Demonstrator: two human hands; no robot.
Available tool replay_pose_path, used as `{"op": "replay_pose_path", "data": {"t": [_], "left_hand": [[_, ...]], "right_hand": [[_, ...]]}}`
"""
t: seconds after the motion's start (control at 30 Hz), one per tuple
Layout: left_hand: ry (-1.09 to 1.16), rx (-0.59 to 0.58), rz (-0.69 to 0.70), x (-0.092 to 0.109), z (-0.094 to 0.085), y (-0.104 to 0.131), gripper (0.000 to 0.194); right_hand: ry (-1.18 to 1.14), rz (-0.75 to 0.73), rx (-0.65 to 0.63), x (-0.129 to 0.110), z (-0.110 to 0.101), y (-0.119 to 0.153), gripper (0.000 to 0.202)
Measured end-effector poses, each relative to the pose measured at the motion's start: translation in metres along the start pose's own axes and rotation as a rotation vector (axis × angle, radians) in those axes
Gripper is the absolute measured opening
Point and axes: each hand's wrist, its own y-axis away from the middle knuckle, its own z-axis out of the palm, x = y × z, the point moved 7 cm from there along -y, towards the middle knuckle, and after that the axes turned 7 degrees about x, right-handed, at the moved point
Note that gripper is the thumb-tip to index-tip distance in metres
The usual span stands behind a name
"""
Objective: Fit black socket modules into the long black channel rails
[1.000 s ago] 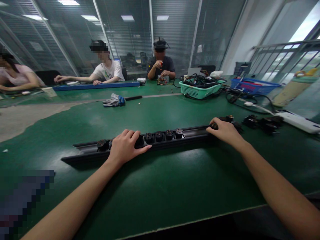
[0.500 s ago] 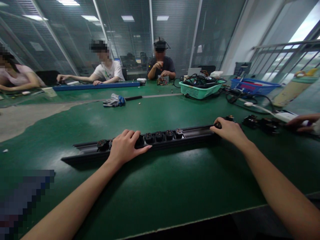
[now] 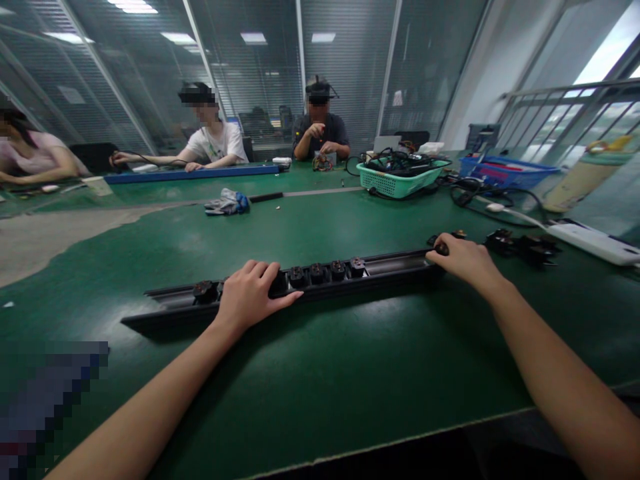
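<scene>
A long black rail (image 3: 395, 265) lies across the green table, with several round black socket modules (image 3: 316, 273) seated in its channel. My left hand (image 3: 250, 290) is closed over the rail left of its middle, fingers on the far side and thumb along the near edge, hiding part of the row. One more module (image 3: 204, 291) sits near the rail's left end. At the right end, my right hand (image 3: 463, 260) pinches a small black module (image 3: 441, 249) by the channel. Loose black parts (image 3: 537, 249) lie to the right of that hand.
A green basket of cables (image 3: 400, 180) and a blue basket (image 3: 505, 175) stand at the back right, near a white power strip (image 3: 593, 241). Gloves (image 3: 227, 202) lie beyond the rail. Three people sit across the table, one by a long blue bar (image 3: 193, 175).
My right hand has shifted slightly right with the small module. Another person's hand at the right edge has gone from the white power strip. My left hand stays on the rail.
</scene>
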Motion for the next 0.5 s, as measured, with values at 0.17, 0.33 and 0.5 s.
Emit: {"op": "replay_pose_path", "data": {"t": [0.17, 0.33, 0.5], "left_hand": [[0.002, -0.003, -0.001, -0.001, 0.000, 0.000, 0.067], [-0.028, -0.010, 0.008, 0.000, 0.000, 0.000, 0.067], [-0.013, 0.000, 0.006, 0.000, 0.000, 0.000, 0.064]], "right_hand": [[0.003, 0.019, -0.013, 0.005, 0.002, -0.002, 0.044], [0.021, 0.043, -0.023, 0.017, 0.006, -0.006, 0.046], [0.079, 0.122, 0.011, 0.043, 0.008, -0.011, 0.047]]}}
